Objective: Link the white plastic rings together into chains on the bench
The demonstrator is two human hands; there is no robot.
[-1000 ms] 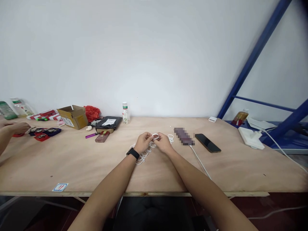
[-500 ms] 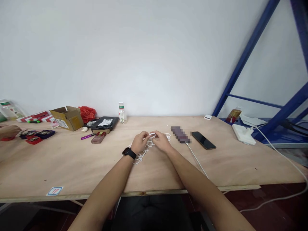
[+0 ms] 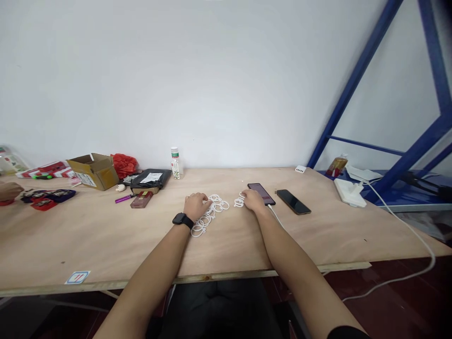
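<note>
A heap of white plastic rings (image 3: 212, 212) lies on the plywood table (image 3: 106, 245) in front of me. My left hand (image 3: 196, 205), with a black watch on its wrist, rests on the left side of that heap with fingers curled over the rings. My right hand (image 3: 253, 199) is apart from it, to the right, fingers curled down on a small separate cluster of white rings (image 3: 239, 201). A phone with a lit screen (image 3: 262, 193) lies just right of my right hand, with a white cable plugged in.
A dark phone (image 3: 293, 201) lies further right. A small bottle (image 3: 175, 163), a black pouch (image 3: 150, 179), a cardboard box (image 3: 93, 170), a purple pen (image 3: 123, 199) and a brown pack (image 3: 141, 199) sit at the back left. Another person's hand (image 3: 9, 190) works at far left. A white power strip (image 3: 350, 192) and blue steel frame (image 3: 356, 75) stand right.
My hands were together, raised over the heap and holding one ring between them. They have parted and dropped to the table, left onto the heap, right onto the small cluster.
</note>
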